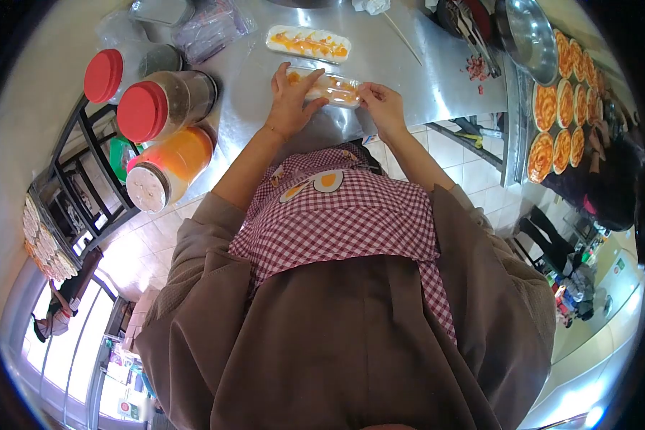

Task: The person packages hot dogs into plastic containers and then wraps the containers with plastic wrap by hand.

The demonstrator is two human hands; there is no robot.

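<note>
Left hand (pixel 288 106): fingers and thumb spread apart over the left part of a white oblong tray with a clear, glossy covering (pixel 339 91). Right hand (pixel 384 109): thumb and fingertips pinched together at the right end of this tray; whether covering or rim is gripped cannot be told. Tray position: on the silver metal desk (pixel 437 86), near its front edge. Just beyond it lies a second white oblong tray with orange-yellow topping (pixel 308 44). Red-lidded clear jars (pixel 191 93) stand to the left.
</note>
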